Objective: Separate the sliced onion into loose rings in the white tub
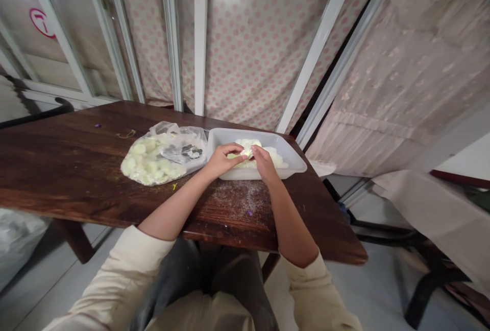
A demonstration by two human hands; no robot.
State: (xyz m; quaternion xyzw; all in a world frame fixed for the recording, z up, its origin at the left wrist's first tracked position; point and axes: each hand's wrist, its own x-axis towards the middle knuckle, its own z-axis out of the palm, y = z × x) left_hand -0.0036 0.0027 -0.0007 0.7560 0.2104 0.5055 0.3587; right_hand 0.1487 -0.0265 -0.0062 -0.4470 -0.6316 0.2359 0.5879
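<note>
Both hands meet over a translucent white plastic tub (294, 160) on the dark wooden table. Between the fingertips of my left hand (225, 160) and my right hand (263, 161) is a ruffled, pale white-green piece (248, 145) that looks like a flower. Its exact kind is too small to make out. More pale pieces (277, 157) lie in the tub below and to the right of the hands. Left of the tub lies a clear plastic bag (151, 160) full of similar round, pale green-white pieces.
White grains (239, 198) are scattered on the table (76, 167) in front of the tub, with small purple and yellow bits about. Behind the table stand framed glass panels with a dotted curtain (252, 55). A dark chair frame (417, 290) is at right.
</note>
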